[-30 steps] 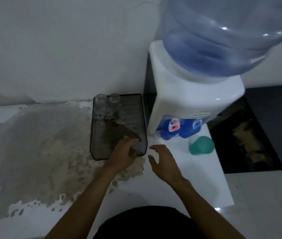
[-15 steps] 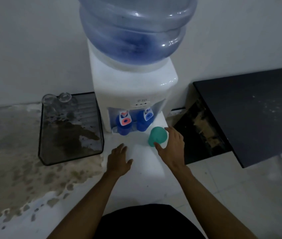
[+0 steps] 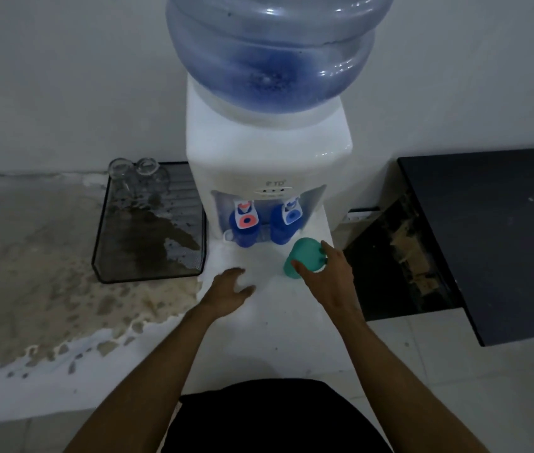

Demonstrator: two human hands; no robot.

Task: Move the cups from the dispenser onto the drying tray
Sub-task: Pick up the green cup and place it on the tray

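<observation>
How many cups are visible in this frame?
3. Two clear cups stand side by side at the drying tray's far left corner; one green cup sits by the dispenser, under the right hand. Others may be hidden.

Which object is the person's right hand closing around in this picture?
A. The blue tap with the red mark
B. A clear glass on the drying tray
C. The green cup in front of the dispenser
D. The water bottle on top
C: the right hand curls its thumb and fingers around the green cup on the white counter, while the left hand rests open beside it.
</observation>
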